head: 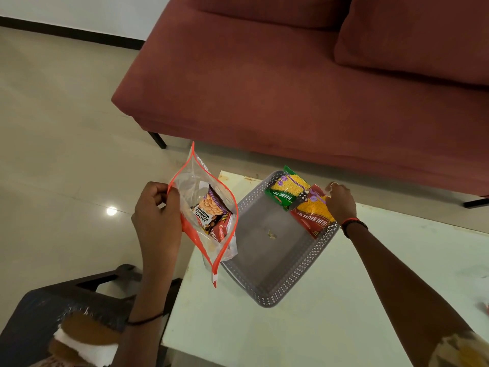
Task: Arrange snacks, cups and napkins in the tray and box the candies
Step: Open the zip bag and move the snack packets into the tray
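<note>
My left hand pinches the rim of a clear zip bag with an orange edge, held open above the table's left edge. Inside the bag lie a salted peanuts packet and a red snack packet. A grey perforated tray sits on the white table. In the tray's far corner lies a green moong dal packet. My right hand grips the top of a red aloo bhujia packet, which rests against the tray's right wall.
A maroon sofa stands just behind the table. A dark plastic stool is at the lower left beside the table. The floor on the left is pale tile. A small pink object shows at the right edge.
</note>
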Demonstrator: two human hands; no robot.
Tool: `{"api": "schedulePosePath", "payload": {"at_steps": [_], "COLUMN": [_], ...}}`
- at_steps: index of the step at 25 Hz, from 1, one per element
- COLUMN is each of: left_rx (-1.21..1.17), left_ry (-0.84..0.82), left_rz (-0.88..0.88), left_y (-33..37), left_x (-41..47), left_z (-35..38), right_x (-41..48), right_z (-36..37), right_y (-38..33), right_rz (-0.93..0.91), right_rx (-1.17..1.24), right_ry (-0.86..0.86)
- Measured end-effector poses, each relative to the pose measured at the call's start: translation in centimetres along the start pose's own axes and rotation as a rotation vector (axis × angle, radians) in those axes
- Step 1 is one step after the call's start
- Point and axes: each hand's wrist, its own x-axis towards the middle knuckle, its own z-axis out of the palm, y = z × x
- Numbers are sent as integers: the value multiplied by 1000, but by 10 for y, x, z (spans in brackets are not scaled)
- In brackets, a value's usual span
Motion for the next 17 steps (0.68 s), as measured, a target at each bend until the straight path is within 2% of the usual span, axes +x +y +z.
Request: {"api": "schedulePosePath", "payload": {"at_steps": [3,6,8,10,12,15,17], "left_rx": [11,36,64,72,53,30,22], "left_ry": [-8,-14,-19,-22,-19,-50,-68], "left_rz": [22,25,22,35,34,41,77], "left_y": [2,1,1,4,12,23,32], "left_x": [-8,-20,-29,-39,-49,-64,-74], "left_z": [-3,-4,-4,-4,-4,-3,-3], "right_x": [-26,-92,-147,-191,-213,-214,-205], "right_z": [-39,-102,-138,-149,-139,-107,-84], "right_y": [-55,-129,-166,-188,-201,-206,-204], "right_rz": [-45,-254,-476,-521,-409,-300,-302], "right_rx": [235,496,635,693,514,183,87], "right_ry": [37,96,-67,-432,-656,-661,-642]}}
